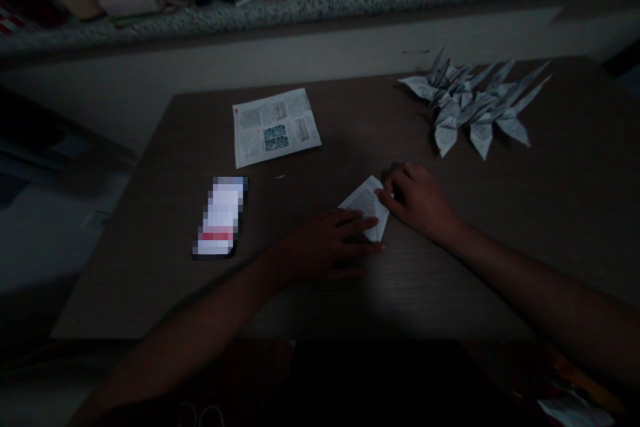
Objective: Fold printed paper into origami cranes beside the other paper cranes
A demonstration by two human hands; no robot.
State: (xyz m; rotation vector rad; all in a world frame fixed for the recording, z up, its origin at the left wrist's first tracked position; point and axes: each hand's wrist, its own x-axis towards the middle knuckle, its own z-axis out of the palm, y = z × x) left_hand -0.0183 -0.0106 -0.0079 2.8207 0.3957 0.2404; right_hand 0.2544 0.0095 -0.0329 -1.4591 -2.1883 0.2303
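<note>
A small piece of folded white paper (367, 205) lies near the middle of the dark wood-grain bench (450, 280). The left hand (325, 243) rests flat and open against its lower edge, while the curled fingers of the right hand (417, 200) touch its upper corner; whether they pinch it is hard to tell. Folded paper cranes (465, 103) sit at upper right, a printed sheet (275, 127) above center. If pressure eases, the light paper could slide on the smooth bench, skewing a crease.
</note>
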